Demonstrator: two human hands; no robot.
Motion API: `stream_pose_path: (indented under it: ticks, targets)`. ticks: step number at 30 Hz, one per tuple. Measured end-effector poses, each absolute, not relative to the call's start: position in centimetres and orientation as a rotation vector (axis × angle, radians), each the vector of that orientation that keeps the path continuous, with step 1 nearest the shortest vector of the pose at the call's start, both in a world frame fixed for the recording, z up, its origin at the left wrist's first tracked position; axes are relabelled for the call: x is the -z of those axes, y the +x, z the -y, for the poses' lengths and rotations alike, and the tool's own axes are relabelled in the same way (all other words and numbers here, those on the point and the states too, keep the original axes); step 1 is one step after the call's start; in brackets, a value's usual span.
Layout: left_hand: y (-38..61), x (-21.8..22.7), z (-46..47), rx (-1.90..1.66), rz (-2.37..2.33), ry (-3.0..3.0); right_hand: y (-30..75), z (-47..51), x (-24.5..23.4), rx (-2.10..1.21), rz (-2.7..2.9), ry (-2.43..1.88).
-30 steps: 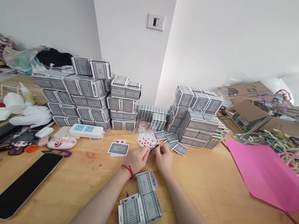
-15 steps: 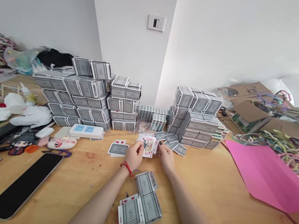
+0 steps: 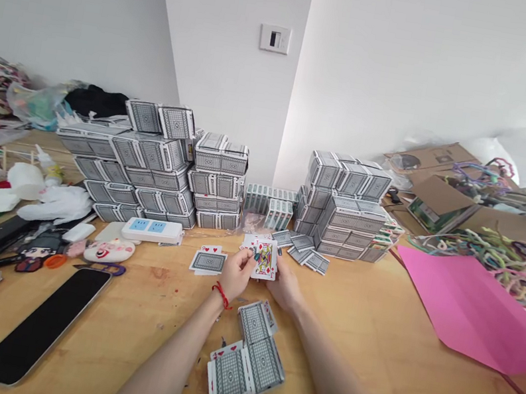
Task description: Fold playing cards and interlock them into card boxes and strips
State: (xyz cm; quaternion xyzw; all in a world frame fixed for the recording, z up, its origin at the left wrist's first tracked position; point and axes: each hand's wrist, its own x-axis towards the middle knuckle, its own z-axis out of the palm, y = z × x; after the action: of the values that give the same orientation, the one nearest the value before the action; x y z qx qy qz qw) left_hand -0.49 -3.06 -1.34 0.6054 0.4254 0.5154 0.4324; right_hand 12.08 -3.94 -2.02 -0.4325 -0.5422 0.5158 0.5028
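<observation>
Face-up playing cards (image 3: 264, 261) are held out over the table, a red-suited picture card on top. My left hand (image 3: 237, 273), with a red cord at the wrist, pinches their left edge with the thumb in front. At their right edge, my right hand (image 3: 287, 284) grips too, its fingertips partly hidden behind the cards. Nearer me lies an L-shaped piece of patterned card backs (image 3: 265, 362), a four of hearts poking out of it. Left of my hands rests a small group of cards (image 3: 209, 262) with a nine of hearts showing. Several face-down cards (image 3: 302, 249) lie spread behind my right hand.
Block stacks built of cards rise at the left (image 3: 146, 171) and right (image 3: 352, 222). A power strip (image 3: 153, 231), a phone (image 3: 47, 326) and small items lie leftward. Pink paper (image 3: 475, 313), coloured yarn (image 3: 494, 259) and a cardboard box (image 3: 465, 221) take up the right.
My right hand has come in leftward against the cards, and its fingers now close at their right edge. The top card sits straighter over the others. My left hand has barely moved.
</observation>
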Motion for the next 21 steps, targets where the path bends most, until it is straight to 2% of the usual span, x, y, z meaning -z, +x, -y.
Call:
stream_pose_path:
  ticks: [9,21]
  targets:
    - [-0.5,1.3,3.3,-1.246,-1.115,1.627,11.5,3.6,2.2,-1.446,1.001,-0.927]
    - [-0.5,1.8,3.3,-1.174,-1.216,1.665,12.3,2.5,4.2,-1.217,1.143,-1.079]
